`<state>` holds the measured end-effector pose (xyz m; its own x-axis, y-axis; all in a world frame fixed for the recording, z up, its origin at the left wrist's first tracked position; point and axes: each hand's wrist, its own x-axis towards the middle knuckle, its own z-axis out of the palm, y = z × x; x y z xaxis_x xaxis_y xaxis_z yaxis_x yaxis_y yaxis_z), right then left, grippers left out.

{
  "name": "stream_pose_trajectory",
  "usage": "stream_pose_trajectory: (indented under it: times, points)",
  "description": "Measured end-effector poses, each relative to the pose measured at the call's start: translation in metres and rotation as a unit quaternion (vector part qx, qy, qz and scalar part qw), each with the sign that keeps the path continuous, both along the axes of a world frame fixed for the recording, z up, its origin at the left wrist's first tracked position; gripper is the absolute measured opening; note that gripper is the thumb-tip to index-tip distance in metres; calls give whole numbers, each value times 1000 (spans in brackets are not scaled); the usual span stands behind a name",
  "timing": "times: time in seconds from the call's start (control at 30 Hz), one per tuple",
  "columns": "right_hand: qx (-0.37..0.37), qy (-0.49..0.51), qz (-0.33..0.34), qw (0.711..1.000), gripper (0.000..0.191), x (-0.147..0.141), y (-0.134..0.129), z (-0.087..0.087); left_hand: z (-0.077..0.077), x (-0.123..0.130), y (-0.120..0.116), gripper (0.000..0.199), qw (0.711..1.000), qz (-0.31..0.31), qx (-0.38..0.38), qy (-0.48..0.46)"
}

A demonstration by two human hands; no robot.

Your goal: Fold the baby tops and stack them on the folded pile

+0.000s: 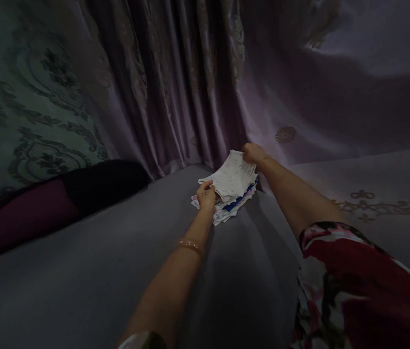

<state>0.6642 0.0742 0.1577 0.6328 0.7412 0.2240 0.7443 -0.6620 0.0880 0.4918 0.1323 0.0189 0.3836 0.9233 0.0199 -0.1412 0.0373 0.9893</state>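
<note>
A white garment with a faint print [233,175] lies on top of a small stack of folded clothes [222,213], which rests on a grey surface. A blue layer [239,199] shows among the clothes beneath it. My left hand [206,195] pinches the near left edge of the white garment. At its far right corner, my right hand [254,154] has its fingers closed on the cloth. The fingertips of both hands are partly hidden.
Purple patterned curtains [205,87] hang behind the stack. A black and maroon bundle [106,186] lies along the left edge by a green patterned wall [44,97]. Pale fabric with a scroll pattern [383,179] is at the right.
</note>
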Motion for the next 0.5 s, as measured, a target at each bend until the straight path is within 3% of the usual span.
stream_pose_trajectory:
  times: [0.17, 0.5]
  points:
    - [-8, -30, 2, 1000, 32, 3, 4, -12, -4, -2, -9, 32, 995, 2, -96, 5]
    - [12, -83, 25, 996, 35, 0, 0, -43, -21, -17, -16, 43, 993, -82, 17, 81]
